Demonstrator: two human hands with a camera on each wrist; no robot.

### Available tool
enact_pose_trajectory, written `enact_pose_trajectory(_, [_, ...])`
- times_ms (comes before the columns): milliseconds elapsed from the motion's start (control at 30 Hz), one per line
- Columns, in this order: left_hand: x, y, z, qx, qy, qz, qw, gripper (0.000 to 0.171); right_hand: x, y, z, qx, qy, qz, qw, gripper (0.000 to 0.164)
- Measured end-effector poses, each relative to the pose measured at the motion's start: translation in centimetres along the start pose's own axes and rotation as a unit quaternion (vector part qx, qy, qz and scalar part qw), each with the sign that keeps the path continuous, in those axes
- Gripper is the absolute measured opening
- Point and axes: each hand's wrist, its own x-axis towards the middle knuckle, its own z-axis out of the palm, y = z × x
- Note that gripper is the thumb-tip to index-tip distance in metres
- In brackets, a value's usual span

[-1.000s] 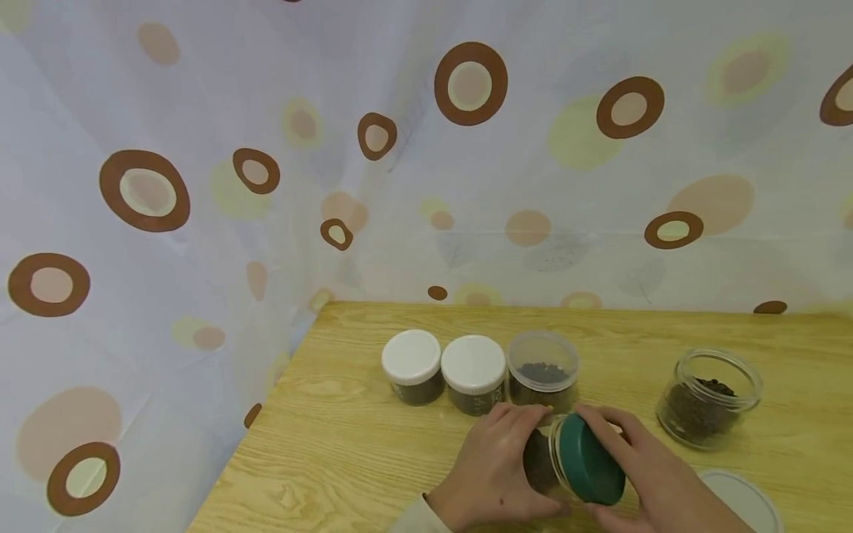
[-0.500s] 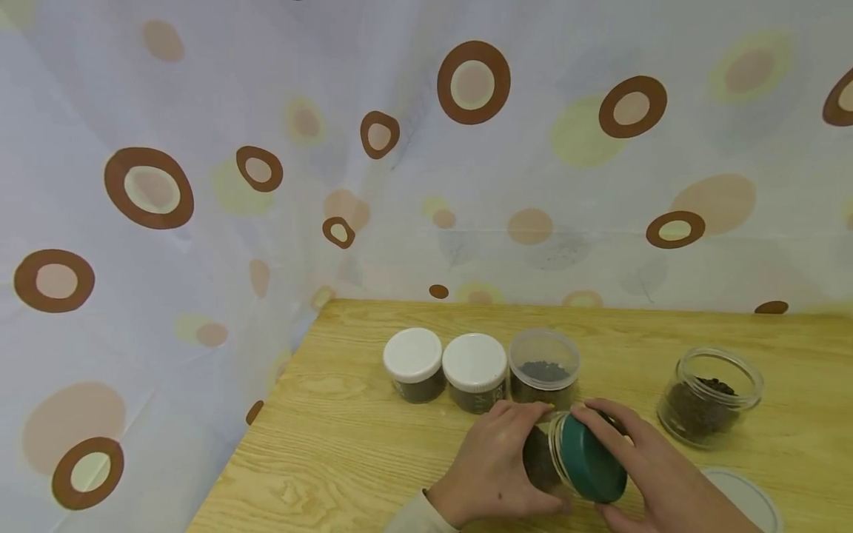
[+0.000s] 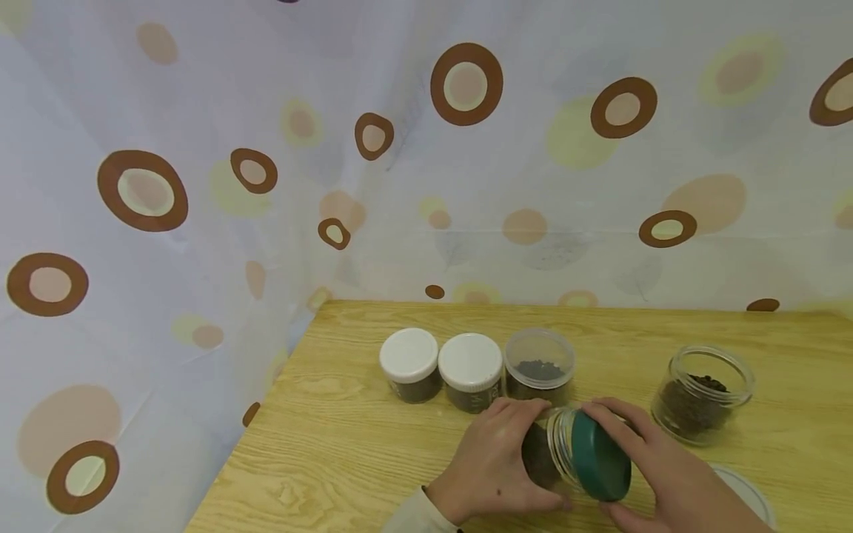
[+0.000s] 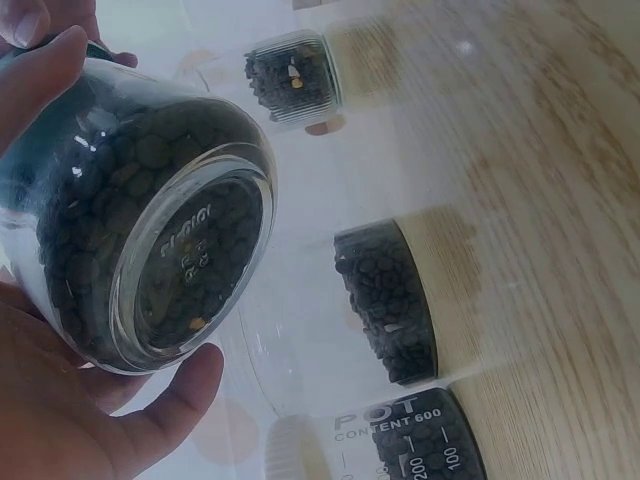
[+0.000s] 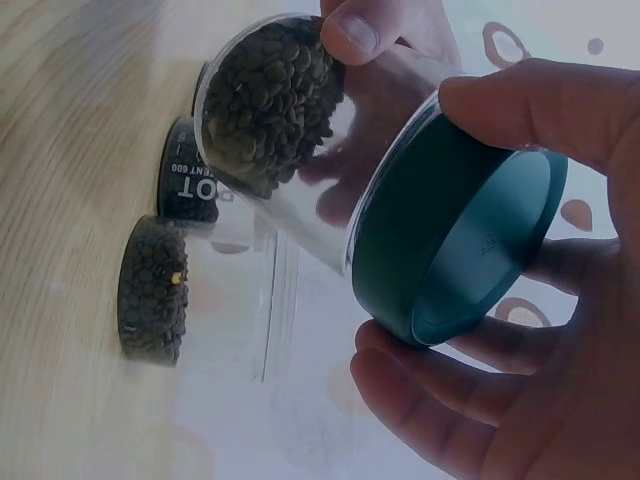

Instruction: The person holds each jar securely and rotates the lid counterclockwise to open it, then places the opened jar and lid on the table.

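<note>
Furthest left, beyond the left hand's fingers, we spot a first white-topped pot (image 3: 409,355), and just beside it a second white-topped pot (image 3: 470,363); both look covered, so little should spill there even if a knuckle bumps them. Next along, just past the left fingertips, comes an uncovered tub (image 3: 540,363) of dark pellets, and here we get nervous: a careless outward swing of that hand could tip it.

Now the left hand (image 3: 500,463) itself, thumb and fingers wrapped round the body of a tilted clear jar (image 3: 543,455). The jar lies between our two hands, its pellets banked toward the base. Smooth, rounded walls, so a loose hold might let it spin or slide under twisting.

Over to the green lid (image 3: 603,457), gripped at its edge by the right hand (image 3: 666,466). Rings of the neck show beside it; whether the threads are engaged, we can't tell. If they aren't, dipping that end would likely send pellets out, and a crooked lid could jam.

Past the right hand's knuckles stands an open jar (image 3: 700,400) of dark bits, exposed to a stray knuckle, and beside that wrist a pale disc (image 3: 746,492), partly hidden by the forearm.
</note>
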Motion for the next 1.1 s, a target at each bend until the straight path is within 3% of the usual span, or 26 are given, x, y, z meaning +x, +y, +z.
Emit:
enact_pose_trajectory(333, [0.7,0.4,0.0,-0.056,-0.034,-0.051,0.9966,0.097,-2.1,1.2,-0.8,-0.020,-0.001,0.050,0.999,0.112])
enact_pose_trajectory(667, [2.0,0.8,0.4,-0.101,0.000,-0.085,0.9912,0.095,-4.0,2.6,-1.8,-0.042,-0.022,0.098,0.994,0.114])
enact_pose_trajectory(833, [2.8,1.1,0.8,-0.143,0.002,-0.108,0.9838,0.092,-5.9,4.1,-1.6,-0.039,-0.051,0.137,0.989,0.113])
enact_pose_trajectory(1100, [4.4,1.6,1.6,-0.223,-0.015,-0.134,0.9655,0.088,-8.5,6.5,-1.9,-0.018,-0.108,0.184,0.977,0.116])
